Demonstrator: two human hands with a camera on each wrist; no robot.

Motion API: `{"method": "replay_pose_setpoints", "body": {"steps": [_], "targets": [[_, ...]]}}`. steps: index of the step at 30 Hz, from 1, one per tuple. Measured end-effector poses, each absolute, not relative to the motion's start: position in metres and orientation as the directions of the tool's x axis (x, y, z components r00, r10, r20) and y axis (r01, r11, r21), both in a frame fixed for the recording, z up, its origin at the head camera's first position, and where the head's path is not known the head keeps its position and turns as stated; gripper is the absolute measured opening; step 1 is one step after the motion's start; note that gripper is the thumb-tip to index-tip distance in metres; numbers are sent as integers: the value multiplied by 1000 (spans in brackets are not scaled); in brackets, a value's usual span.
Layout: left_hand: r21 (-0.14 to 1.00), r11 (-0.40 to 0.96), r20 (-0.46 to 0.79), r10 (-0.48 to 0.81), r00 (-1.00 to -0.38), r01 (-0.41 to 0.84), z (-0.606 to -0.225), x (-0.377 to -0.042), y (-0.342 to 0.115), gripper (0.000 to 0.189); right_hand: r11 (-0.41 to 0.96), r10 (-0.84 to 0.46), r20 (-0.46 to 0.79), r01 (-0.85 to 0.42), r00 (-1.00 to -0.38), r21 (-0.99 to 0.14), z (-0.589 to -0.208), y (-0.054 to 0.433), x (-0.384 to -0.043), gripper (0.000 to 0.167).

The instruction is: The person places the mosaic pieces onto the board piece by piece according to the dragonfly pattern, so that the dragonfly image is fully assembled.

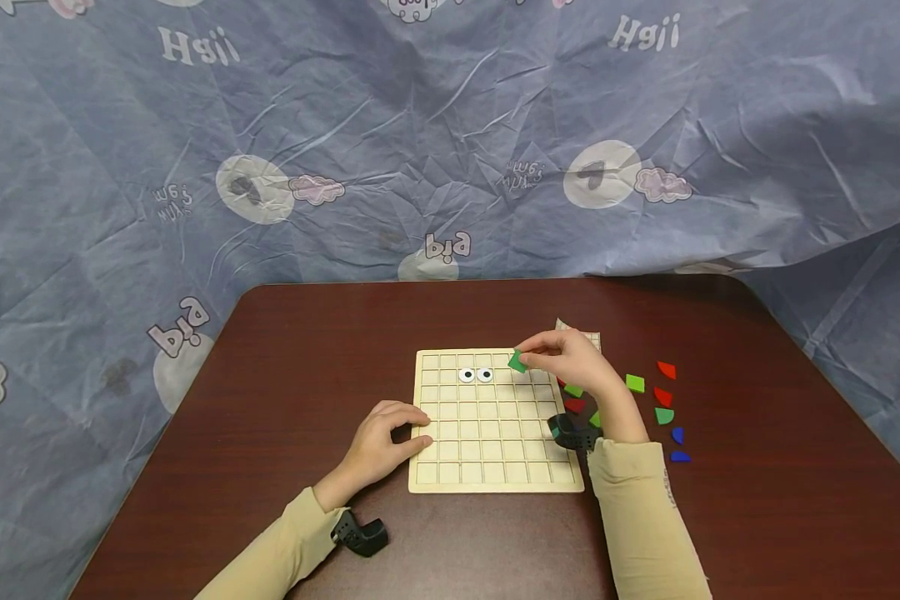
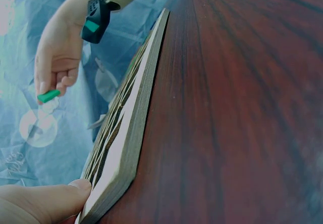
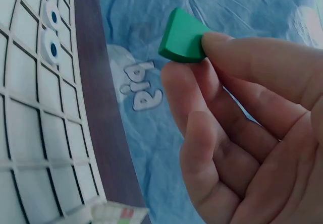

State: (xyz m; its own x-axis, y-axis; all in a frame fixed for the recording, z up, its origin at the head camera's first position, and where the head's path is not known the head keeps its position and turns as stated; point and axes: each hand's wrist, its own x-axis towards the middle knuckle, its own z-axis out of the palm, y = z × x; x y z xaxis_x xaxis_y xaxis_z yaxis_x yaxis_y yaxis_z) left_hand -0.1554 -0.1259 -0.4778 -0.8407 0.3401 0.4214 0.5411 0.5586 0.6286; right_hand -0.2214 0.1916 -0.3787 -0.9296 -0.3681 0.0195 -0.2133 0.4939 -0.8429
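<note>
My right hand (image 1: 570, 360) pinches a green quarter-circle piece (image 3: 184, 38) between thumb and fingertips, held up over the top right part of the gridded wooden board (image 1: 470, 451). In the right wrist view the piece shows one curved edge and a thick side. My left hand (image 1: 385, 439) rests at the board's left edge, thumb and fingertips touching the rim. The thumb (image 2: 60, 200) lies against the board's corner area in the left wrist view. Two round eye pieces (image 1: 476, 375) sit side by side in the board's second row.
Right of the board lie loose pieces: red quarter-circles (image 1: 667, 369), a light green square (image 1: 634, 383), a green piece (image 1: 663, 416) and blue ones (image 1: 679, 457). More are partly hidden under my right forearm. A printed card (image 1: 593, 339) lies behind my right hand. A patterned cloth (image 1: 412, 167) hangs behind the table.
</note>
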Motion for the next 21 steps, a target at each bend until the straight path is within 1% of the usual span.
{"method": "replay_pose_setpoints", "body": {"steps": [3,12,17,21], "targets": [[630,559,418,342,-842,539,-477,-156,-126,21,517,-378,2,-213,-926,-829,-382,184,-222,27],[607,561,445,346,-826,562,-480,-155,-126,21,514,-430,17,-261,-903,-817,-398,163,-225,23],[620,558,433,342,-834,551,-480,-156,-126,20,550,-444,6,-278,-896,-788,-408,155,-227,18],[635,551,420,341,-841,541,-479,-156,-126,20,580,-439,-22,-265,-898,-770,-413,151,-227,18]]}}
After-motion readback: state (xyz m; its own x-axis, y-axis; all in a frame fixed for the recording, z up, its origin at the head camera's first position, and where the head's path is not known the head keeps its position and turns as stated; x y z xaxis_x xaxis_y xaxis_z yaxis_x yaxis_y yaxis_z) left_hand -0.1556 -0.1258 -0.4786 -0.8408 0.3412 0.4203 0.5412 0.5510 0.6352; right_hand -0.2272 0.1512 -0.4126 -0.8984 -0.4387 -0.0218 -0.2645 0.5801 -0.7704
